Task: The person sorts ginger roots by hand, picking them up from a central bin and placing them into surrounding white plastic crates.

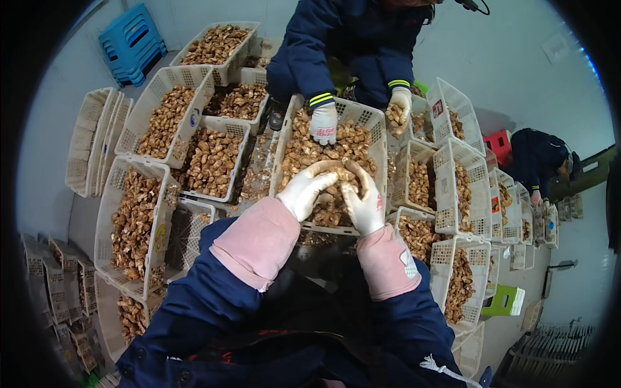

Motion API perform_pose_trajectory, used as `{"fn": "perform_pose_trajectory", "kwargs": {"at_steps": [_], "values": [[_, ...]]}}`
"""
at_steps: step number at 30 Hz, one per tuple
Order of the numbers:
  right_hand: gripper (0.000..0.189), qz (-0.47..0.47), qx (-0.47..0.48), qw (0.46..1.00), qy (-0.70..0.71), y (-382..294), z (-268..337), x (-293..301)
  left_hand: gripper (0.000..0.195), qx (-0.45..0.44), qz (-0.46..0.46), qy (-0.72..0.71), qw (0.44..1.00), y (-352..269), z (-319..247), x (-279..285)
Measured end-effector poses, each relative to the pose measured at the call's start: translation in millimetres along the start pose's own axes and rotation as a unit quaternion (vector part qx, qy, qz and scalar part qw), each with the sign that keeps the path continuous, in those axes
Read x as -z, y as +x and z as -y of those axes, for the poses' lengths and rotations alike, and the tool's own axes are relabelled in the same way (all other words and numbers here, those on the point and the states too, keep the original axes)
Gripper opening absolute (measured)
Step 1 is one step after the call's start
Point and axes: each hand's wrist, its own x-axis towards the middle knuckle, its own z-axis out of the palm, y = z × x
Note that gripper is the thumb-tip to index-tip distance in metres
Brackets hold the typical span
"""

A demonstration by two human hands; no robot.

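My left hand (306,186) and my right hand (364,199), both in white gloves with soiled brown fingers, curve towards each other above a white plastic crate (378,145). Cupped between them are a few brown, knobbly produce pieces (344,173), possibly mushrooms or tubers; some of the hold is hidden by the fingers. More of the same produce (356,138) fills the crate beneath. Across from me, a co-worker's gloved hand (323,125) reaches down onto the pile. That person's other gloved hand (399,109) holds several pieces beside the crate's right rim.
Stacked crates of produce stand at my left (131,223) and right (461,189). Nested crates (92,140) and blue stools (131,43) are by the left wall. Debris covers the floor (257,167). Another person (533,157) bends near a red stool (498,145); a green stool (502,300) sits lower right.
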Motion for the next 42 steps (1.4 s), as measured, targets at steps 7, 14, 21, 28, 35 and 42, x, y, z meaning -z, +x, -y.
{"fn": "perform_pose_trajectory", "kwargs": {"at_steps": [7, 14, 21, 28, 35, 42], "values": [[0.038, -0.051, -0.030, 0.998, -0.011, -12, 9, 8, 0.044, -0.011, 0.002, 0.049, 0.999, 0, 10, -10], [0.046, -0.003, -0.029, 0.999, -0.017, -6, 2, 9, 0.059, -0.084, 0.043, 0.171, 0.981, -9, -2, 4], [0.053, 0.034, -0.033, 0.997, 0.057, 3, -5, 2, 0.051, -0.027, 0.000, 0.103, 0.994, -2, 1, 15], [0.045, 0.114, -0.088, 0.917, -0.373, 18, -70, 71, 0.008, -0.192, -0.339, -0.391, 0.834, -15, -47, 85], [0.050, 0.357, -0.229, 0.692, -0.584, -3, -149, 36, 0.027, -0.101, -0.133, -0.307, 0.937, -6, -30, 53], [0.051, 0.198, -0.212, 0.844, -0.450, 16, -122, 25, 0.040, -0.063, -0.026, -0.200, 0.977, 6, -20, 45]]}}
